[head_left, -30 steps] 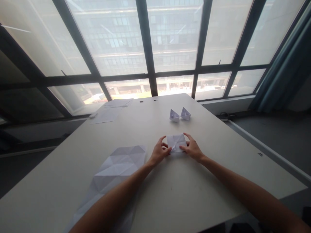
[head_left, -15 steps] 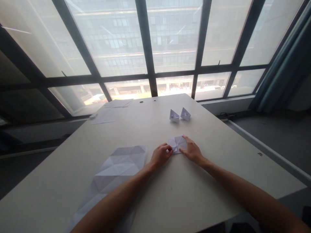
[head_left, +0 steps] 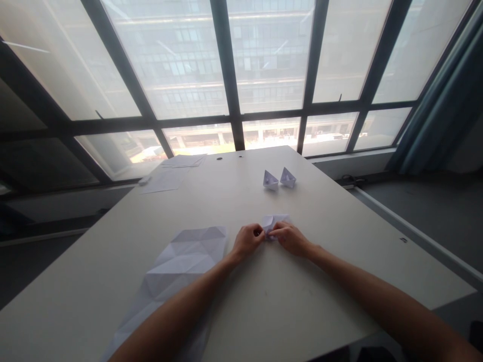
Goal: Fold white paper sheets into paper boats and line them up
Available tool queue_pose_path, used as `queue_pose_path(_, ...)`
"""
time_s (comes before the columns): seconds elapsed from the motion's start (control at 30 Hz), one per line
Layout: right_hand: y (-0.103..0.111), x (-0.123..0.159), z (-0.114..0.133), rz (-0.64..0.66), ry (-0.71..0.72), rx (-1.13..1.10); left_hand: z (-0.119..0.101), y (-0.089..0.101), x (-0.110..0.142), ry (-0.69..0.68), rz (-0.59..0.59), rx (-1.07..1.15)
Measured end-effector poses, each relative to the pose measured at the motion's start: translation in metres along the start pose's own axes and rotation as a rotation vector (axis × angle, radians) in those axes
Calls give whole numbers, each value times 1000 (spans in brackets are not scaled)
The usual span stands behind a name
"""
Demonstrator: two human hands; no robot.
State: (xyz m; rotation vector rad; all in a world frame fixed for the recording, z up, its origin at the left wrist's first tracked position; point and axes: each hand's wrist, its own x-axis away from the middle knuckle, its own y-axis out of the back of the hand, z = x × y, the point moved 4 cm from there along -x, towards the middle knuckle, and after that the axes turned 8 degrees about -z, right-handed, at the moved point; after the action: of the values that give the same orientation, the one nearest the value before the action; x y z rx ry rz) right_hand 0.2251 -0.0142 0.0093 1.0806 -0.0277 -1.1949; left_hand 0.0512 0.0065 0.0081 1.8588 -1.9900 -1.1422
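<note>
A small folded white paper (head_left: 272,221) lies on the pale table (head_left: 332,221) in front of me. My left hand (head_left: 248,240) pinches its near left corner with fingers curled. My right hand (head_left: 290,238) is closed over its near right side, fingers pressed on the paper. Much of the paper is hidden under both hands. Two finished little paper boats (head_left: 279,178) stand farther back, side by side.
A large creased white sheet (head_left: 181,271) lies flat at my left, partly under my left forearm. Loose sheets of paper (head_left: 171,173) lie at the far left of the table by the window. A table edge runs along the right.
Both hands have drawn together over the small paper. It showed as a wide open square a second ago and is folded narrower, mostly covered.
</note>
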Motion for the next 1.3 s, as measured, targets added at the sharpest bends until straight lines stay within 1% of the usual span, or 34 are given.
queue_pose_path(0.17,0,0,2,28,19,80,0,2,0,-23,-40,-38)
queue_pose_path(0.3,-5,0,3,34,36,171,-3,2,1,-58,-40,-80)
queue_pose_path(0.37,-5,0,4,21,44,182,-6,3,2,-69,-33,-108)
queue_pose_path(0.47,-1,-1,5,12,43,102,-11,3,5,-93,-8,-141)
queue_pose_path(0.57,6,-2,1,11,5,-30,-18,2,8,-193,7,-140)
queue_pose_path(0.67,12,-2,-7,-39,-68,-99,-22,-1,10,-292,71,-138)
queue_pose_path(0.77,15,-2,-13,-140,-137,-71,-22,-4,12,-358,145,-151)
queue_pose_path(0.83,15,-1,-13,-183,-142,-45,-22,-6,13,-402,184,-127)
queue_pose_path(0.93,9,0,-11,-146,-90,-20,-23,-8,15,-448,260,-77)
queue_pose_path(1.0,5,1,-10,-127,-65,30,-24,-9,15,-454,285,-67)
queue_pose_path(1.1,4,1,-13,-123,-62,65,-25,-5,12,-429,264,-49)
queue_pose_path(1.23,5,1,-17,-54,-84,-81,-26,0,8,-363,210,-30)
queue_pose_path(1.3,6,0,-17,-24,-70,-175,-26,2,7,-345,196,-28)
